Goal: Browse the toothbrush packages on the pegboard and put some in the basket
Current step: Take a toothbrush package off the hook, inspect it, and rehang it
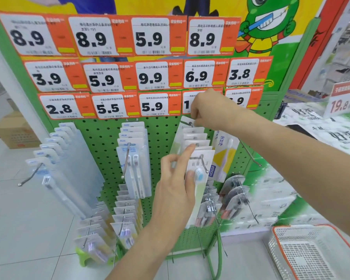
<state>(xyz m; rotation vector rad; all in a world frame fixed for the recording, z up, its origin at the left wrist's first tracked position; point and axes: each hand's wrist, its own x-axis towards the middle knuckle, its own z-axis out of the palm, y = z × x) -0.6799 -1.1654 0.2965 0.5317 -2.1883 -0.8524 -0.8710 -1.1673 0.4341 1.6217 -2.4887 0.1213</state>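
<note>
Left hand (174, 190), nearest the lens, is raised against the front toothbrush package (200, 178) on the middle-right hook (203, 162). Thumb lies on the package face beside the blue brush head; index finger stretches up past the card's top edge, its tip touching the packages stacked behind (195, 136). Remaining fingers loosely spread at the card's left edge.

Right hand (206, 110) reaches in from the right, farther back and higher. Fingertips bunched, pinching the top of the rearmost package (185, 123) where the hook meets the green pegboard (101, 138).

Price tags (150, 77) in orange and white cover the board above. More packages hang on hooks left (55, 158) and centre (133, 158).

White mesh basket with orange rim (279, 249) sits on the floor, near right, well apart from both hands.
</note>
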